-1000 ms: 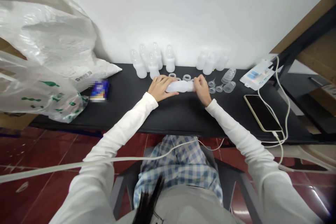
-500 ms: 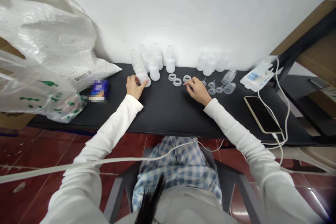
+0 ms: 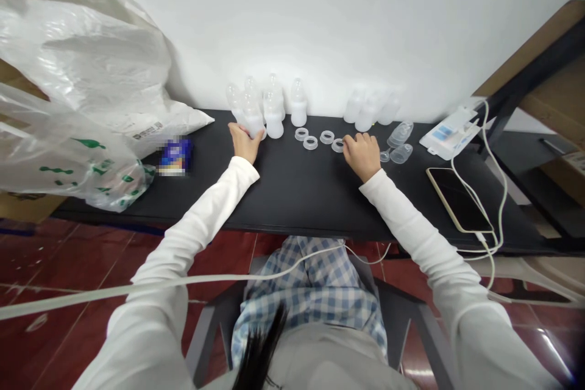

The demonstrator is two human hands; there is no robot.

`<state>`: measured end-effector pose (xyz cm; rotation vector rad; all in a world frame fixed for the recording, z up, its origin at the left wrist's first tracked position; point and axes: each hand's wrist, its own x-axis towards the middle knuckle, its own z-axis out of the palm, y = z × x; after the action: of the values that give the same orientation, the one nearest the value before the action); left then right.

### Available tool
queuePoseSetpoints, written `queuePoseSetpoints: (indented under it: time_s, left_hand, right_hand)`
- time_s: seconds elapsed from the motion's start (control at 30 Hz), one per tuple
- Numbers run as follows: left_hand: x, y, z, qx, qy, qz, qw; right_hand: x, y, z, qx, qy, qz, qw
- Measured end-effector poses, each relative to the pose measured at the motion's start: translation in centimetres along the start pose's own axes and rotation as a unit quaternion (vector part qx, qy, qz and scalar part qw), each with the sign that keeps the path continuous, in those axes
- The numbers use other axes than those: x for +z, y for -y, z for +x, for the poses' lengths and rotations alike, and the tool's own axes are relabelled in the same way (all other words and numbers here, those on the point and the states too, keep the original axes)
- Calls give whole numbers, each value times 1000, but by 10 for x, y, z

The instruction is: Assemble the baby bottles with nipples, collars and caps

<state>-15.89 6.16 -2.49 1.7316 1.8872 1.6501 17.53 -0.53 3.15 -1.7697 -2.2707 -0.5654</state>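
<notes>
Capped bottle (image 3: 251, 114) held low between the thumb and curved fingers of the left hand (image 3: 245, 142), at the near edge of a cluster of similar capped bottles (image 3: 298, 105) on the far left of the black counter (image 3: 292, 195); the hand masks part of its base. To the right lie four clear rings (image 3: 310, 143), the rightmost just beside the right hand (image 3: 362, 155). That hand is curled with fingers bent down; whether it grips anything cannot be told. It blocks the view of the counter just left of a small clear piece (image 3: 384, 156). Beyond stand uncapped bottles (image 3: 366, 114), with two clear domes (image 3: 401, 154) to their near right. Farther right lies a phone (image 3: 458, 200); a white bag (image 3: 86, 61) fills the far left. Compared with half a second earlier, the held bottle sits farther back, and the right hand has shifted right, exposing the fourth ring.
</notes>
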Motion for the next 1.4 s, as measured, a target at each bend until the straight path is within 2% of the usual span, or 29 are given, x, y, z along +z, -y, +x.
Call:
queuePoseSetpoints:
  time_s: [0.1, 0.23, 0.33, 0.47, 0.6, 0.67, 0.77, 0.87, 0.97, 1.13, 1.27, 1.4]
  left_hand:
    - [1, -10, -10, -7, 12, 26, 1000]
    - [8, -34, -30, 45, 97, 21, 994]
    - [20, -46, -35, 51, 137, 32, 989]
    - [37, -51, -29, 44, 140, 43, 988]
    - [46, -57, -30, 43, 131, 37, 990]
    - [48, -64, -36, 61, 143, 15, 988]
    - [50, -81, -50, 107, 196, -21, 974]
    - [54, -100, -61, 153, 226, 5, 962]
    - [59, -112, -66, 183, 234, 54, 953]
    - [64, -114, -68, 200, 251, 72, 944]
    - [59, -108, -70, 188, 263, 34, 946]
    - [54, -107, -69, 142, 283, -26, 948]
  right_hand:
    - [5, -3, -1, 3, -3, -2, 1000]
    - [8, -3, -3, 13, 17, -10, 1000]
    - [9, -2, -3, 13, 26, -11, 1000]
    - [13, -4, -2, 3, 9, -5, 1000]
    - [19, -7, -2, 1, -4, 7, 1000]
    - [21, -8, -1, -2, -11, 15, 1000]
    - [23, -10, 0, -7, -13, 23, 1000]
    - [22, -11, 0, -4, -10, 34, 999]
    - [18, -10, -1, 34, -18, 39, 999]
    - [18, -9, -5, 109, 7, 32, 994]
    - [24, -12, -6, 100, 5, 37, 994]
    - [30, -16, -4, 81, 6, 40, 996]
